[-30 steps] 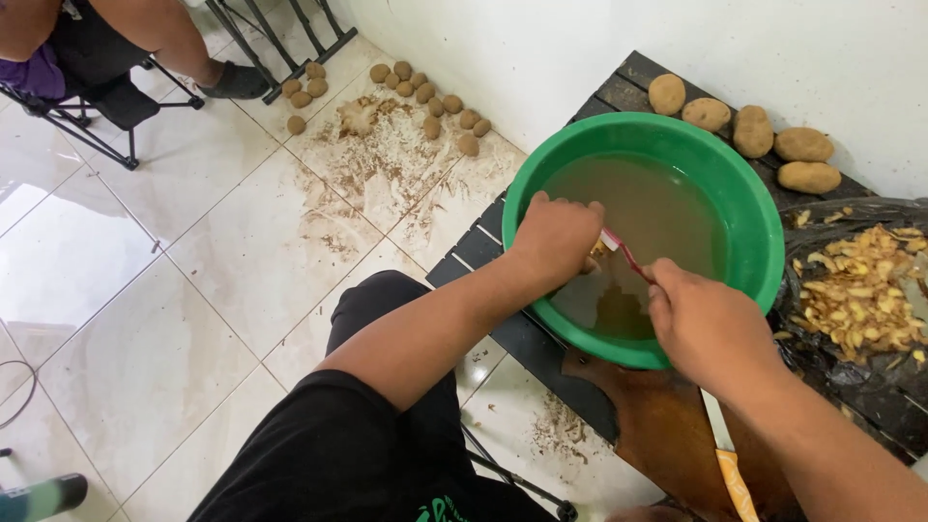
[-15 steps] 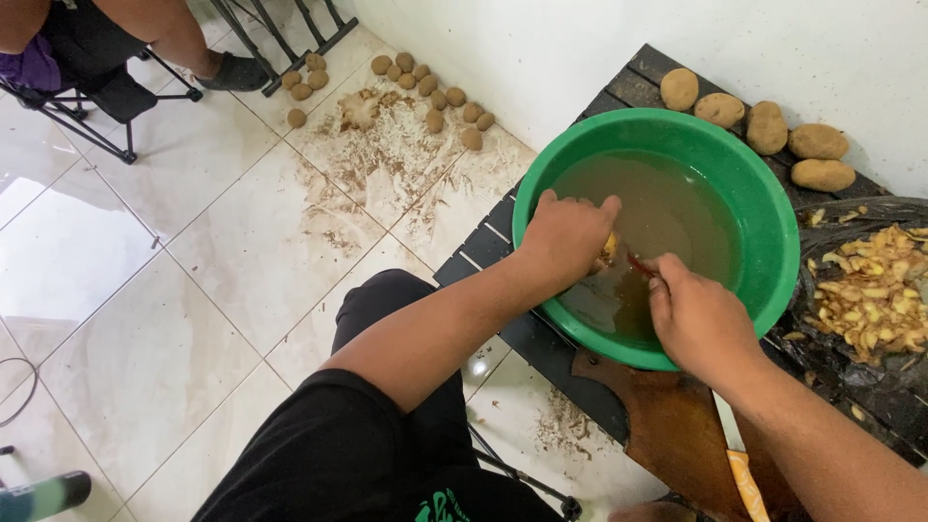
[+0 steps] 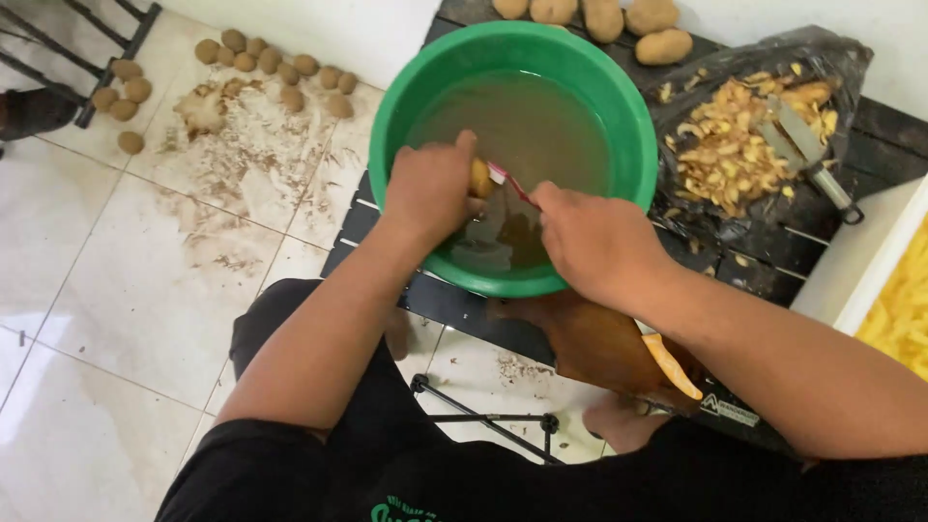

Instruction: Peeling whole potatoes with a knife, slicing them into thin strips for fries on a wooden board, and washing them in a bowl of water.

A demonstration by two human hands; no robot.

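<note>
The brush (image 3: 509,182) has lifted clear of the water; right hand (image 3: 590,242) grips it, left hand (image 3: 430,188) clasps the potato (image 3: 480,179); wet, it could slip into the basin (image 3: 619,97).

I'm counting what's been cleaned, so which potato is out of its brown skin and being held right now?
The yellow peeled potato in the left hand, over the green basin. The potatoes on the slatted table and floor remain brown and untouched.

Glossy white floor tiles (image 3: 116,290) smeared with brown dirt at far left, a white wall (image 3: 367,29) beyond, a black slatted bench (image 3: 773,256) at right
</note>
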